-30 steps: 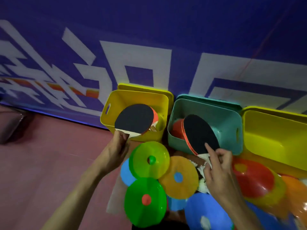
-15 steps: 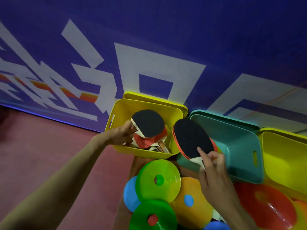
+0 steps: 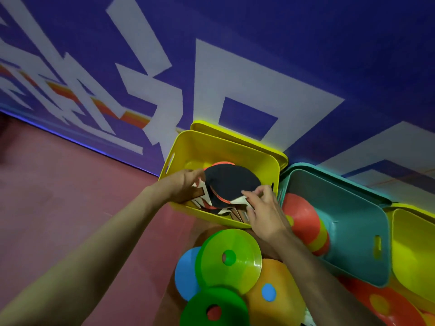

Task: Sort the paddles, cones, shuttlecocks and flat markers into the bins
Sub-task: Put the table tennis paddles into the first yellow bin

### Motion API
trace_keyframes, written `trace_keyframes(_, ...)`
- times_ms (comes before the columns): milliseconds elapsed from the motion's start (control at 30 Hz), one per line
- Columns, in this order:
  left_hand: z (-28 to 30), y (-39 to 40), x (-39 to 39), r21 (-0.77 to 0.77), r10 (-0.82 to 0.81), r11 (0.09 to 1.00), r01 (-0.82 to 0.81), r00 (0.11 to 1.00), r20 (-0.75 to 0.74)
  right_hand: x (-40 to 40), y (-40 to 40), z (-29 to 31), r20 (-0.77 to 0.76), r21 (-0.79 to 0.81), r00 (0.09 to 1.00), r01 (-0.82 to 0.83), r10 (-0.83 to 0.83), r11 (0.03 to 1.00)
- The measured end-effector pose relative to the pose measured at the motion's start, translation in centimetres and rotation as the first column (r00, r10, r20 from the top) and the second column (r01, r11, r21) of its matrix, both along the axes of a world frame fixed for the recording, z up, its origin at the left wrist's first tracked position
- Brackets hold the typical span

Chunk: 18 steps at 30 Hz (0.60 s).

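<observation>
Purple wall banner (image 3: 306, 55) with large pale lettering is seen behind everything, above a reddish floor (image 3: 58, 196). 3 bins are lined up at its foot: a yellow bin (image 3: 226, 147) on the left, a teal bin (image 3: 353, 222) tilted beside it, and a second yellow bin (image 3: 414, 255) cut off at the right edge. Red and yellow cones (image 3: 303, 220) are stacked on their side inside the teal bin. In front of the bins, flat markers are piled overlapping: a light green marker (image 3: 235, 276) over a blue one (image 3: 186, 271), an orange one (image 3: 280, 290) and a dark green one (image 3: 216, 307). A black-faced paddle (image 3: 230, 182) is held over other paddles inside the left yellow bin. Its handle end is pinched by the curled fingers of the right hand (image 3: 263, 210). The left hand (image 3: 181, 187) is rested at the paddles' left edge, fingers loosely bent; whether anything is gripped cannot be told.
</observation>
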<state>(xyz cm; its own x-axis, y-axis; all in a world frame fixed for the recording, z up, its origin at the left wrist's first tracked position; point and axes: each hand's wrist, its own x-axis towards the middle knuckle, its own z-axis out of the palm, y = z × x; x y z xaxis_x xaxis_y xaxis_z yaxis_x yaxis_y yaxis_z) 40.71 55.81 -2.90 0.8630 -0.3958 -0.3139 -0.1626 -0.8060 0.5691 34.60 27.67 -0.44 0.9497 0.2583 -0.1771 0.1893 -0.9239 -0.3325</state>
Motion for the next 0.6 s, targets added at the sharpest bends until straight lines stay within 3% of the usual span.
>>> trace_keyframes(167, 4.8, 2.4, -2.8, -0.057, -0.047, 0.997, 0.053, 0.993, 0.106, -0.5, 0.0, -1.1, -0.113, 0.005, 0.993, 0.026, -0.026, 1.0)
trace_keyframes(400, 5.1, -0.3, -6.9, -0.087, -0.088, 0.99, 0.109, 0.973, 0.211, 2.6, 0.5, -2.0, -0.193, 0.131, 0.98, 0.071, -0.045, 0.989)
trace_keyframes(500, 5.8, -2.0, -8.3, -0.098, -0.082, 0.989, 0.113, 0.958, 0.276, 2.8, 0.3, -1.0, -0.275, 0.067, 0.961, 0.042, -0.022, 0.997)
trace_keyframes(600, 7.3, -4.0, -9.5, -0.109, -0.096, 0.985, 0.136, 0.944, 0.316, -0.6, -2.3, 2.2, -0.203, 0.158, 0.978, -0.025, 0.057, 0.987)
